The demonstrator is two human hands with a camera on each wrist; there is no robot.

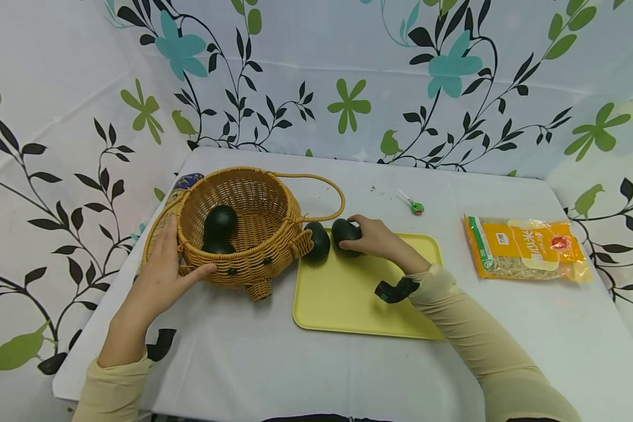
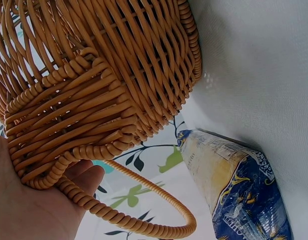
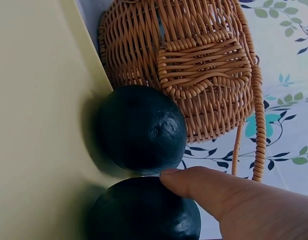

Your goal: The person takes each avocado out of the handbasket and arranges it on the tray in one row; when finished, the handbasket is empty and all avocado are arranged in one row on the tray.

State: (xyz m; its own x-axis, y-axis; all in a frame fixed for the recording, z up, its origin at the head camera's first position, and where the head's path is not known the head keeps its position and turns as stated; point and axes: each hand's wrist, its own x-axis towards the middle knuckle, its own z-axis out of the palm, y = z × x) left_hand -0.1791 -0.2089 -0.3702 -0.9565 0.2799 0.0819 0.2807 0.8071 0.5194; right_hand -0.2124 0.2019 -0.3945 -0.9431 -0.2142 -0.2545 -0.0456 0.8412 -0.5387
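Note:
A round wicker basket (image 1: 242, 258) with a looped handle (image 1: 327, 181) stands at left on the table, and dark green avocados (image 1: 220, 221) lie inside. My left hand (image 1: 163, 269) rests along its left side, fingers fairly straight and thumb spread across the front. In the left wrist view the palm meets a woven flap (image 2: 74, 115), fingertips showing beside the handle. My right hand (image 1: 374, 237) grips an avocado (image 1: 346, 235) at the back left of a yellow tray (image 1: 343, 299). Right beside it, near the basket, sits another avocado (image 1: 317, 241). In the right wrist view only the thumb (image 3: 193, 185) shows.
A blue and yellow printed bag (image 2: 243, 190) lies behind the basket's left side. Right of the tray is an orange packet (image 1: 527, 249) of grain. A small green-wrapped lollipop (image 1: 415, 207) lies behind the tray. Patterned cloth hangs along the back and sides.

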